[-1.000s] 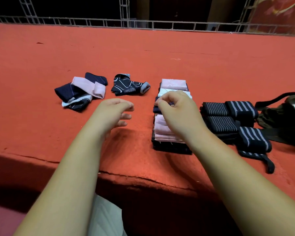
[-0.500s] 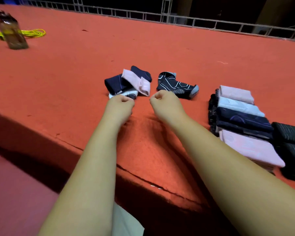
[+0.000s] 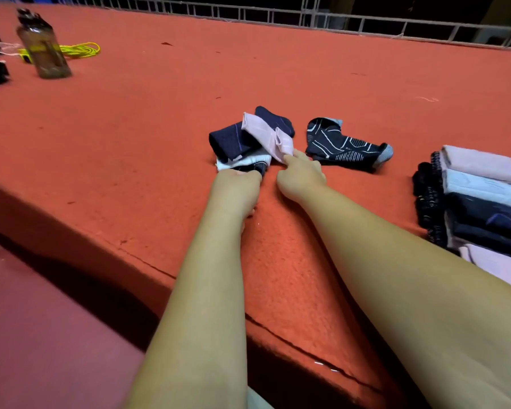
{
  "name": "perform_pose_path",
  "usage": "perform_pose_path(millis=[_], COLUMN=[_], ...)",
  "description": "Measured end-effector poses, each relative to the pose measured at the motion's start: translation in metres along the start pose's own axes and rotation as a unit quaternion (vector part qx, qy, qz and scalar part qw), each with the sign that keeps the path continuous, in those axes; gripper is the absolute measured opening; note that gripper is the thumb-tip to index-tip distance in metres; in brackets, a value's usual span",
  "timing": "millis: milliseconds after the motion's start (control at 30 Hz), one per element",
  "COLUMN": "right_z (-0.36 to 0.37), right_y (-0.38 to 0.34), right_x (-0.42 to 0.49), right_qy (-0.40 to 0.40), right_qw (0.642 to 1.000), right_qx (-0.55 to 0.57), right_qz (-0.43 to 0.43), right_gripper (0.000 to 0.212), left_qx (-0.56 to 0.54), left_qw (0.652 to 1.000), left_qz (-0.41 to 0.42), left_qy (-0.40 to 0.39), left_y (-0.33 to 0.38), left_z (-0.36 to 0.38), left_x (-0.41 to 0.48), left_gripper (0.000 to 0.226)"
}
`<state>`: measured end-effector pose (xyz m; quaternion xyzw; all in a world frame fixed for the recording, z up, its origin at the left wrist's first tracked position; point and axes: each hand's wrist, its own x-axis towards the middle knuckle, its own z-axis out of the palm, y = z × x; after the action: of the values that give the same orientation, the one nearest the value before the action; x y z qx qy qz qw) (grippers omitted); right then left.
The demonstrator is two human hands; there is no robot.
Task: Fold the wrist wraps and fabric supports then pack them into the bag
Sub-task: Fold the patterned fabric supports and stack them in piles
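A loose pile of fabric supports, navy, pink and white, lies on the red carpeted platform. My left hand has its fingers curled at the pile's near edge, on the white and black piece. My right hand pinches the lower end of the pink piece. A black patterned support lies alone just to the right. A neat row of folded supports sits at the far right. The bag is out of view.
A dark water bottle stands at the far left beside a coil of yellow cord. A metal railing runs along the platform's far edge. The platform's front edge drops to a lower step.
Both hands moved left from the folded row to the loose pile and took hold of its pieces. The view swung left, bringing the bottle into sight and losing the striped wraps and bag.
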<state>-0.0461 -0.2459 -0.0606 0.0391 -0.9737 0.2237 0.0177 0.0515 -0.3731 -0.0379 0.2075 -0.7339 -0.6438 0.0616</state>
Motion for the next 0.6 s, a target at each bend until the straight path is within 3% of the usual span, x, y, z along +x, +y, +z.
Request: perform_pose_path(millis=[133, 267, 467, 600], right_z=[-0.01, -0.045, -0.128, -0.179], right_y=[0.003, 0.009, 0.033, 0.056], right_x=[-0.004, -0.023, -0.076, -0.135], right_qy=[0.046, 0.167, 0.227, 0.215], right_qw=[0.995, 0.947, 0.868, 0.828], right_qx=[0.088, 0.275, 0.438, 0.515], right_qz=[0.002, -0.001, 0.057, 0.056], right_gripper=[0.053, 0.049, 0.05, 0.049], left_qx=[-0.019, -0.042, -0.035, -0.015], left_qw=[1.0, 0.999, 0.985, 0.97], left_qz=[-0.005, 0.01, 0.167, 0.242], left_qy=[-0.007, -0.015, 0.029, -0.021], left_y=[0.002, 0.01, 0.035, 0.047], left_z=[0.006, 0.013, 0.02, 0.044], left_x=[-0.003, -0.017, -0.053, -0.089], left_gripper=[0.016, 0.012, 0.015, 0.01])
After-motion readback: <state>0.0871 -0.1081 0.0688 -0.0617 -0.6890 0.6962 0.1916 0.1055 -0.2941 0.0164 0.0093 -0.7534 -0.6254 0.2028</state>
